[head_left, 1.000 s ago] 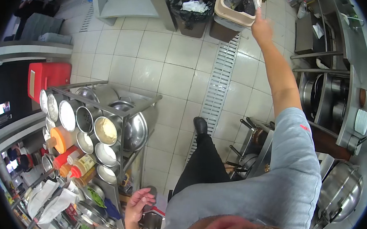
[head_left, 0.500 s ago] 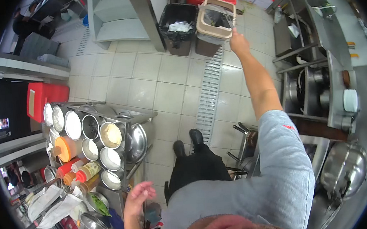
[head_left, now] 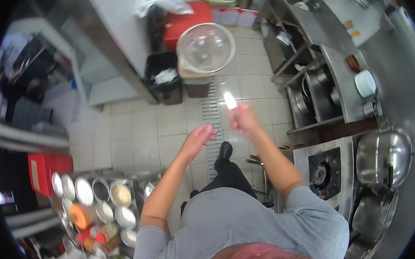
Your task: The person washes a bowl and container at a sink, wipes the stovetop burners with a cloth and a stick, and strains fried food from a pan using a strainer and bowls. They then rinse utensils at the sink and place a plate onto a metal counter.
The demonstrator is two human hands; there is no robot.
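Note:
My right hand (head_left: 244, 118), blurred, is closed around the handle of a large round strainer (head_left: 206, 45). A bright, shiny piece of the handle (head_left: 229, 100) sticks out beyond my fingers. The strainer's pale, see-through bowl hangs in front of the beige-rimmed bin (head_left: 198, 87) and hides its opening. Closer to my body, my left hand (head_left: 199, 142) is raised over the floor drain, fingers loosely curled and apart, with nothing in it.
A black-lined bin (head_left: 165, 84) stands left of the beige one, with a red box (head_left: 186, 22) behind. Several bowls (head_left: 121, 195) crowd a cart at left. A stove burner (head_left: 322, 174) and steel shelves (head_left: 329, 80) line the right side. A drain (head_left: 211, 112) crosses the floor.
My right hand has drawn back from the bin's rim towards my body, and the strainer's round bowl now shows. My left hand has moved from beside the cart to the middle.

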